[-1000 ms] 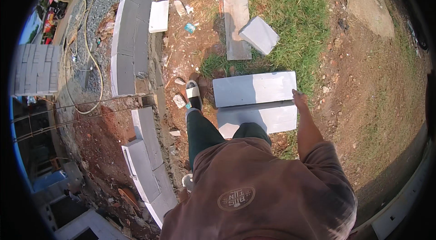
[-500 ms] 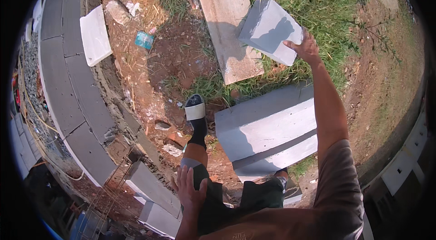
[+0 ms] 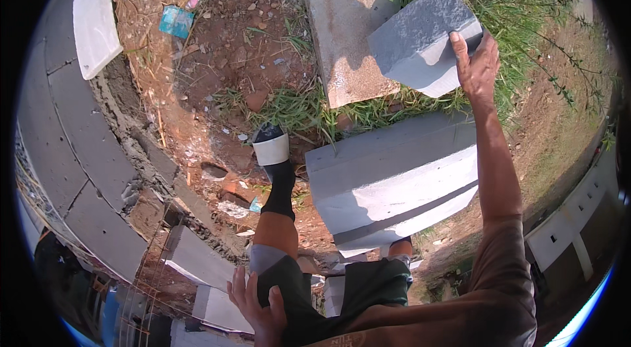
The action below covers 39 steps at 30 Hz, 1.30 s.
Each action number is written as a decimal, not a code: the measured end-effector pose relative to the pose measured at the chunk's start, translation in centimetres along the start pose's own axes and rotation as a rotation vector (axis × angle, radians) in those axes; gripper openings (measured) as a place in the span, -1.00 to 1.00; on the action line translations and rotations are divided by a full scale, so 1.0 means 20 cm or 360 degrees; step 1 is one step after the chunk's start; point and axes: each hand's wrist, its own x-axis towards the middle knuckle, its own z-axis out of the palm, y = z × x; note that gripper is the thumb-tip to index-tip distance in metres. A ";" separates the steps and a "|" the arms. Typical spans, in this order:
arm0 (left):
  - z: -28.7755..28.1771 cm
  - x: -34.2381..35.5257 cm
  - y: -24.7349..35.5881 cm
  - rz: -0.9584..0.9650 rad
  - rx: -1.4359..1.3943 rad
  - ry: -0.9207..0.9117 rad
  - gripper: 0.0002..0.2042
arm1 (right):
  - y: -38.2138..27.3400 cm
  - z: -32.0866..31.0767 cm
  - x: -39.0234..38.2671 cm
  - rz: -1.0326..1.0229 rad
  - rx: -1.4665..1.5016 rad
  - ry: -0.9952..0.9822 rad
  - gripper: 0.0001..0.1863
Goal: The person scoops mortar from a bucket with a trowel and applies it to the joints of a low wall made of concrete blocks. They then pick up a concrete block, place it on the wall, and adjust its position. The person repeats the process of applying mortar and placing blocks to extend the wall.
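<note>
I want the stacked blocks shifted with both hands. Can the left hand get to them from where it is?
Probably yes: the left hand rests on the thigh, and only the bent left leg lies between it and the stacked blocks.

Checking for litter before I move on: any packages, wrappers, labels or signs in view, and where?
Teal wrapper: crumpled, roughly square, on red soil at upper left, beside the wall.
Small pink scrap: just above it, too small to identify.
Small teal scrap: by the person's left leg.
No signs or screens visible.
</note>
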 end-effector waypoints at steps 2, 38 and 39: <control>0.00 -0.02 0.00 0.0006 -0.0017 -0.0017 -0.59 | 0.10 -0.15 -0.28 -0.0267 -0.0142 -0.0127 -0.01; 0.65 -1.92 0.59 -0.0488 -0.3486 -0.0190 -0.10 | -0.29 -2.45 -2.50 -0.0555 0.1524 -0.0993 0.07; 0.69 -2.00 0.55 -0.0550 -0.3407 -0.0204 -0.13 | -0.29 -2.41 -2.57 -0.0535 0.1494 -0.1058 0.06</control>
